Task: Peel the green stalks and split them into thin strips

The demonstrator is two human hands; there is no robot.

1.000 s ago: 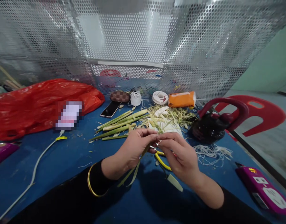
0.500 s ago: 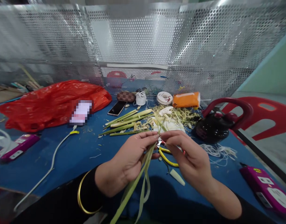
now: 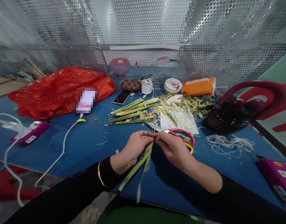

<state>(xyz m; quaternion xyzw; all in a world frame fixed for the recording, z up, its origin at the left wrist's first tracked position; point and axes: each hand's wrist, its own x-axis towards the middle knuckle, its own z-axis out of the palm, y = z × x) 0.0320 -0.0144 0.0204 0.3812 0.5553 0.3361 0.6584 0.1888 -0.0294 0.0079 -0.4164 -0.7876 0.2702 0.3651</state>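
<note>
Long green leaf strips (image 3: 143,163) hang from my left hand (image 3: 131,150), whose fingers are closed around their upper end. My right hand (image 3: 174,149) pinches at the same top end, its fingertips meeting those of the left; the exact spot between them is hidden. Just beyond the hands lie scissors (image 3: 181,133) with red and yellow handles, partly covered by my right hand. Cut green stalks (image 3: 133,111) rest behind, beside a white paper sheet (image 3: 189,123) strewn with scraps.
A red plastic bag (image 3: 51,90), a lit phone (image 3: 86,101) on a cable and a dark phone (image 3: 122,96) are at left. Shredded plant bits (image 3: 196,105), a ribbon spool (image 3: 172,85), an orange packet (image 3: 199,87), a black kettle (image 3: 227,116) and tangled white string (image 3: 227,144) are at right.
Both hands have drawn back from the stalk pile, still together at the strips' top. The scissors and white paper show more fully. The camera view has shifted.
</note>
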